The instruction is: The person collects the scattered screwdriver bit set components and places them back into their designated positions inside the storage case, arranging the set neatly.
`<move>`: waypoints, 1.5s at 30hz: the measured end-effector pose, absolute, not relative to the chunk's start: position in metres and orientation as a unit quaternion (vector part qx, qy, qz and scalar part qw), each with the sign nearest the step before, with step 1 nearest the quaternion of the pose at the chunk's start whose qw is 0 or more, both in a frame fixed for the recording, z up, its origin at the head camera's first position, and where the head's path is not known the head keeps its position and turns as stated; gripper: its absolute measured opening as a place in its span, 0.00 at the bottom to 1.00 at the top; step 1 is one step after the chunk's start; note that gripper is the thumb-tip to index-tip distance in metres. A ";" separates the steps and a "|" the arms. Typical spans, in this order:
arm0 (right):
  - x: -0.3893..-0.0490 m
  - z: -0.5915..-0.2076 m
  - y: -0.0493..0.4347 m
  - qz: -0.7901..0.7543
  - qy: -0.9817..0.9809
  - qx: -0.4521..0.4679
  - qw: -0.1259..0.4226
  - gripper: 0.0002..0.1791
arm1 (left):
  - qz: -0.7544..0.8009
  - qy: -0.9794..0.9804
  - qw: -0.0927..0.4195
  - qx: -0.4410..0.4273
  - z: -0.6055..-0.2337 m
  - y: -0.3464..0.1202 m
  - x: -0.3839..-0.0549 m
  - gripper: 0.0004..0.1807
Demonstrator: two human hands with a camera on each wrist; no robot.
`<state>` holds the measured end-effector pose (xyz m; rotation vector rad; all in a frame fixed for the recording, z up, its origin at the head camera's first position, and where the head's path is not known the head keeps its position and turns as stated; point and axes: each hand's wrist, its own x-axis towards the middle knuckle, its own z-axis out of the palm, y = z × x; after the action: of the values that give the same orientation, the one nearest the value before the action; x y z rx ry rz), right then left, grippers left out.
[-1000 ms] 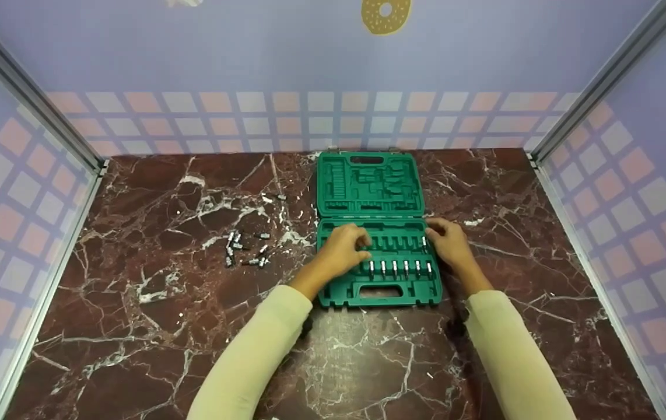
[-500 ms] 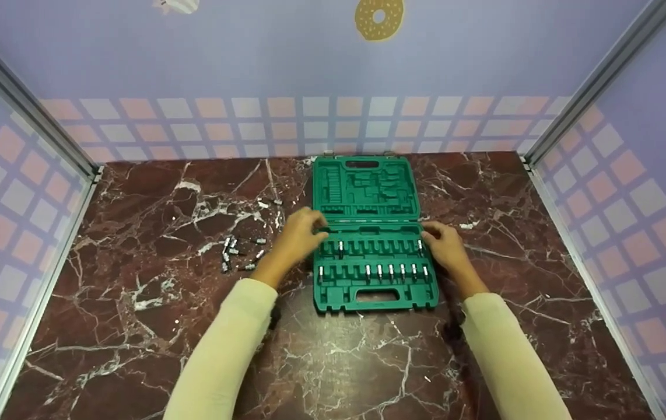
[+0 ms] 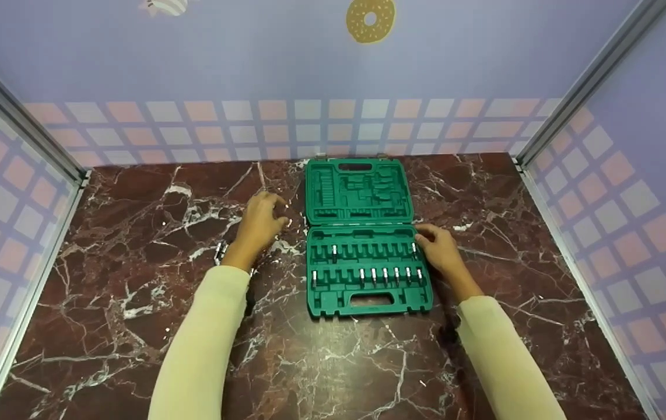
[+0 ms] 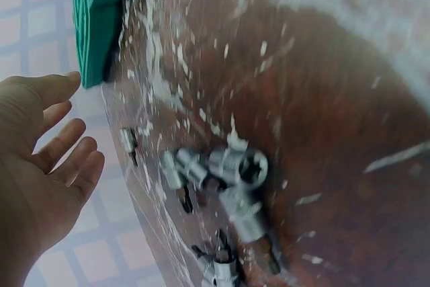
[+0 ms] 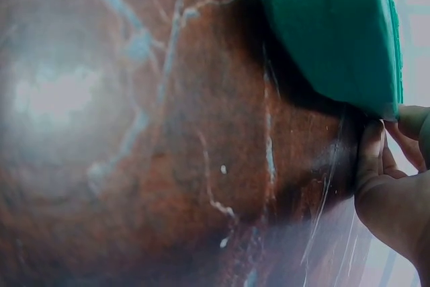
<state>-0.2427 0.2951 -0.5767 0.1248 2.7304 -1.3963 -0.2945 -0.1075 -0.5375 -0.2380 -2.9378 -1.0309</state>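
Note:
My left hand (image 3: 261, 221) hovers left of the case with its fingers spread and nothing in them. Several silver bit sockets (image 4: 245, 213) with dark tips lie loose on the table below and beside it; in the head view the wrist and sleeve hide most of them. A green tool case (image 3: 330, 302) lies unfolded, its lid (image 3: 356, 217) toward the back wall. Its near row carries several bit sockets (image 3: 397, 275), while the far row has one bit socket (image 3: 334, 253) at left and another at right. My right hand (image 3: 441, 248) pinches the case's right edge near the hinge.
The dark red marble table (image 3: 333, 373) is bounded by purple checked walls (image 3: 309, 70) at the back and both sides. Small white flecks dot the tabletop. A metal strip (image 3: 589, 280) runs along the right edge.
My left hand has moved from over the case leftward to the loose bit sockets, uncovering the case's left slots with bit sockets in them. My right hand stays at the case's right edge.

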 end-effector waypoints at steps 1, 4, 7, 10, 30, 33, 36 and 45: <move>-0.242 -0.577 0.295 -0.456 0.888 0.039 0.035 0.19 | -0.328 -0.942 0.010 -0.077 -0.537 -0.110 -0.297 0.21; -0.241 -0.577 0.295 -0.454 0.890 0.037 0.034 0.19 | -0.322 -0.943 0.004 -0.082 -0.539 -0.115 -0.303 0.22; -0.241 -0.577 0.295 -0.450 0.892 0.040 0.034 0.19 | -0.314 -0.946 -0.005 -0.085 -0.540 -0.118 -0.308 0.21; -0.241 -0.577 0.293 -0.447 0.893 0.041 0.029 0.19 | -0.304 -0.949 -0.011 -0.088 -0.542 -0.120 -0.313 0.21; -0.241 -0.577 0.294 -0.463 0.885 0.039 0.030 0.19 | -0.258 -0.962 0.003 -0.090 -0.560 -0.122 -0.336 0.16; -0.242 -0.575 0.295 -0.461 0.886 0.035 0.023 0.18 | -0.269 -0.958 0.016 -0.094 -0.561 -0.123 -0.337 0.14; -0.243 -0.575 0.295 -0.460 0.887 0.035 0.022 0.19 | -0.280 -0.956 0.019 -0.090 -0.563 -0.124 -0.337 0.11; -0.242 -0.574 0.291 -0.453 0.890 0.045 0.028 0.18 | -0.282 -0.954 0.027 -0.095 -0.566 -0.127 -0.332 0.07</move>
<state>-0.2418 0.2912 -0.5740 0.1395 2.7454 -1.3994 -0.3320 -0.1274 -0.5658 -0.2926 -2.9479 -0.8718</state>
